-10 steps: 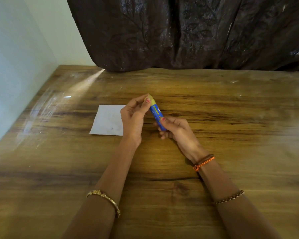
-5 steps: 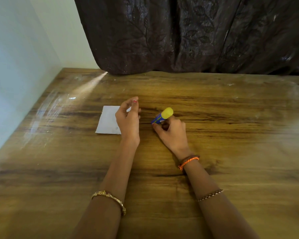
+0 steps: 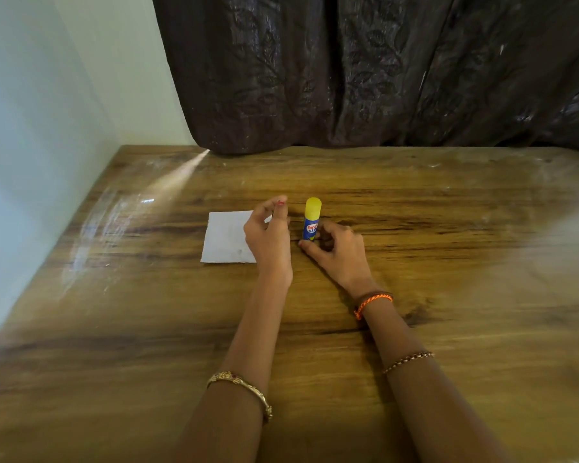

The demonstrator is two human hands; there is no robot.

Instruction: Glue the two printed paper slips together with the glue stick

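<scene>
A blue glue stick (image 3: 311,222) with its yellow cap on stands upright on the wooden table (image 3: 448,228). My right hand (image 3: 335,252) pinches the stick's base between thumb and curled fingers. A white paper slip (image 3: 226,238) lies flat to the left of the stick. I can make out only one sheet, and no print shows on it. My left hand (image 3: 269,235) hovers over the paper's right edge with loosely curled fingers, holds nothing and hides that edge.
A dark curtain (image 3: 381,71) hangs along the table's far edge. A pale wall (image 3: 30,128) runs along the left side. Bare wood stretches to the right of my hands and toward me.
My left hand let go of the yellow cap and moved left over the paper. My right hand lowered the tilted glue stick and stood it upright on the table.
</scene>
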